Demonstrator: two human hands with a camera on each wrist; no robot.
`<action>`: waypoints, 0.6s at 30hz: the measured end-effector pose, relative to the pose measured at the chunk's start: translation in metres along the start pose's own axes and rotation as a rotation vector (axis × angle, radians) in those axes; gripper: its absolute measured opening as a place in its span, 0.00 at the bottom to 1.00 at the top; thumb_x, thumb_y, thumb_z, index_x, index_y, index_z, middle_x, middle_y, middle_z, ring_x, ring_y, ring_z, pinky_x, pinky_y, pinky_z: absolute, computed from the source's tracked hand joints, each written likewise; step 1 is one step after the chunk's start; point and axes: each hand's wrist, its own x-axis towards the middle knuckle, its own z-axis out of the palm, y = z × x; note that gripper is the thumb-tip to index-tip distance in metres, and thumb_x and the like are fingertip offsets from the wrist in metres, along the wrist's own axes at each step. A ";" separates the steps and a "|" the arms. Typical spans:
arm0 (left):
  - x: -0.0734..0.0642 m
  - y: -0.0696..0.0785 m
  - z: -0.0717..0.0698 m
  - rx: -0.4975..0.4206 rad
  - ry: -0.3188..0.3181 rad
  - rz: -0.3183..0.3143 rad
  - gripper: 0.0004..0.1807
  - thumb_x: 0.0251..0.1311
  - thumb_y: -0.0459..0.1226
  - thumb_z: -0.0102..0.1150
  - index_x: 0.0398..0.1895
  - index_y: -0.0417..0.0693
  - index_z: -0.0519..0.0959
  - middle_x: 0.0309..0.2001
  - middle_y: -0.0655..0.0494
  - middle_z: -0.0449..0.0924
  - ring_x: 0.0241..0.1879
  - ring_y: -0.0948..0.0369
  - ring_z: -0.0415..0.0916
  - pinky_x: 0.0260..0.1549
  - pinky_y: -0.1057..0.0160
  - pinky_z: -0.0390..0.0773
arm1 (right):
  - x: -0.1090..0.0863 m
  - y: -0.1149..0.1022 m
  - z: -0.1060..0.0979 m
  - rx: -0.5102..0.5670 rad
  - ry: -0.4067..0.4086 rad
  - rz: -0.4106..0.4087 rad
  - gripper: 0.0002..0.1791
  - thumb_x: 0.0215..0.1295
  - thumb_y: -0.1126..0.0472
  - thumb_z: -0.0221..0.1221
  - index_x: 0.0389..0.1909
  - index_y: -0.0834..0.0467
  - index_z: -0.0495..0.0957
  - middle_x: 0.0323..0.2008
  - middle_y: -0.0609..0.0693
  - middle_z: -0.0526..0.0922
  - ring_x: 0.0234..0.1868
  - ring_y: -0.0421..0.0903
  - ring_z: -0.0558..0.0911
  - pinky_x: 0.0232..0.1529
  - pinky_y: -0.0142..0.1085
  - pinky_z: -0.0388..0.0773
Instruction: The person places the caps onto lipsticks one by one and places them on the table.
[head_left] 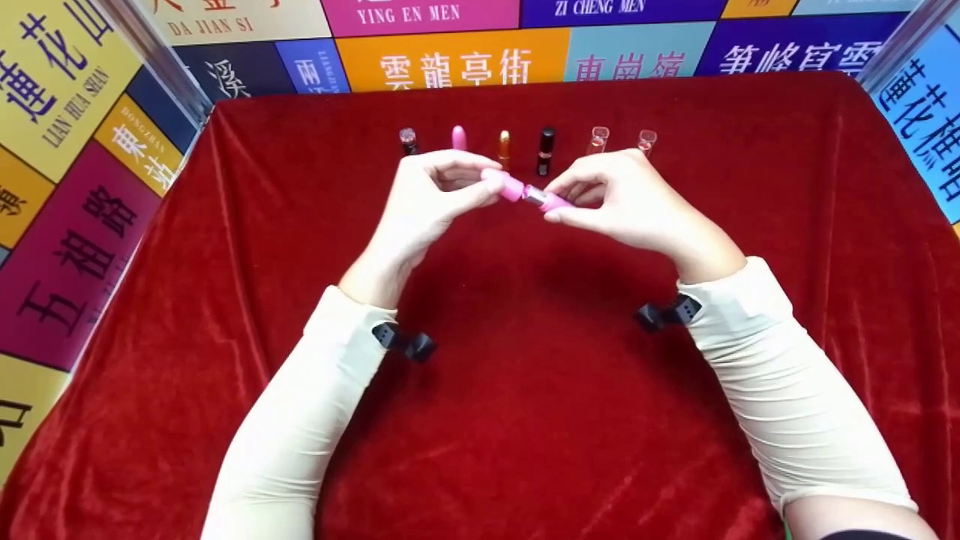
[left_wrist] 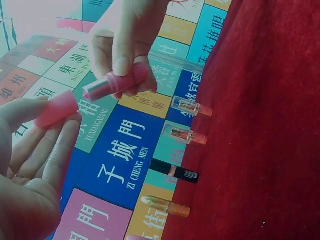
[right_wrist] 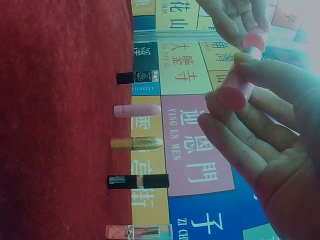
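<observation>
Over the far half of the table, my left hand pinches a pink lipstick cap between thumb and fingers. Facing it, my right hand grips the pink base of a lipstick. In the left wrist view a silver collar shows on the lipstick, with a bit of pink at its end. That end points at the cap, and a small gap lies between them there. The right wrist view shows the round bottom of the lipstick base, held by thumb and fingertips.
Behind the hands stands a row of cosmetics: a black tube with a clear top, a pink bullet-shaped tube, a gold one, a black one and two clear-capped tubes. Red cloth covers the table; lettered panels surround it.
</observation>
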 end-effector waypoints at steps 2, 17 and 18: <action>0.000 -0.001 0.001 0.013 -0.004 -0.004 0.11 0.62 0.28 0.75 0.46 0.31 0.88 0.38 0.45 0.91 0.39 0.51 0.90 0.48 0.54 0.89 | 0.000 -0.001 0.000 0.000 0.003 -0.010 0.11 0.62 0.62 0.77 0.43 0.59 0.91 0.38 0.48 0.92 0.38 0.35 0.88 0.47 0.37 0.89; -0.003 -0.004 0.005 0.081 -0.024 -0.012 0.09 0.62 0.32 0.76 0.44 0.41 0.91 0.39 0.47 0.92 0.41 0.50 0.89 0.48 0.56 0.87 | 0.000 -0.004 0.003 -0.003 -0.012 -0.023 0.11 0.63 0.62 0.77 0.45 0.59 0.91 0.39 0.47 0.92 0.40 0.40 0.89 0.48 0.39 0.88; -0.002 -0.005 0.005 0.079 -0.025 -0.014 0.09 0.62 0.32 0.76 0.44 0.41 0.91 0.39 0.47 0.92 0.40 0.50 0.89 0.48 0.56 0.88 | 0.000 -0.004 0.003 0.000 -0.010 -0.025 0.11 0.63 0.62 0.77 0.45 0.59 0.91 0.39 0.47 0.92 0.40 0.40 0.89 0.48 0.40 0.89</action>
